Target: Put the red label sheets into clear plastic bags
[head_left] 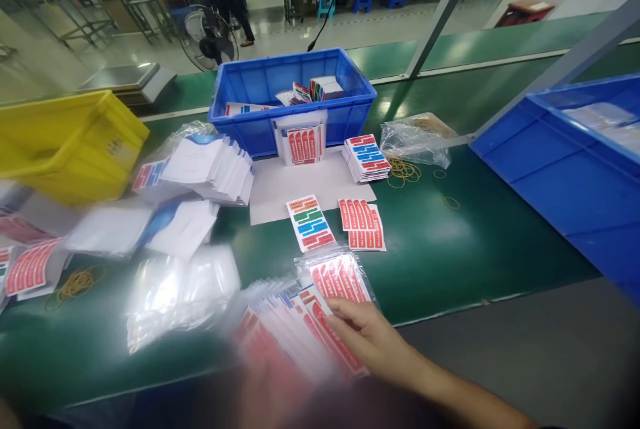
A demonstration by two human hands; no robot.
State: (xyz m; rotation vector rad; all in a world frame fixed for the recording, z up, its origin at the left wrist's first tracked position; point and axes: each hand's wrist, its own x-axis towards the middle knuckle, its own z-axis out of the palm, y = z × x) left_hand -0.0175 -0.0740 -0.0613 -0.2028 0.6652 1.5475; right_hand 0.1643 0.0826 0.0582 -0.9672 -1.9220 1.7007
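Note:
My right hand (pixel 367 335) is at the front edge of the table, its fingers closed on a fanned stack of bagged sticker sheets (pixel 295 325) with red labels. What seems to be my left hand (pixel 263 379) is smeared at the stack's lower left, so its fingers do not show. Just beyond the stack lies a clear bag with a red sticker sheet (pixel 340 272). Farther up are a multicoloured sticker sheet (pixel 310 223) and red sticker sheets (pixel 363 225). To the left, clear plastic bags (pixel 183 289) are spread out, shiny and partly blurred.
A blue bin (pixel 295 79) with cards stands at the back, a yellow bin (pixel 70 149) left, another blue bin (pixel 565 169) right. White booklets (pixel 210 169), stacked sticker cards (pixel 367 159) and rubber bands (pixel 404 172) lie on the green table (pixel 450 249). People are in the background.

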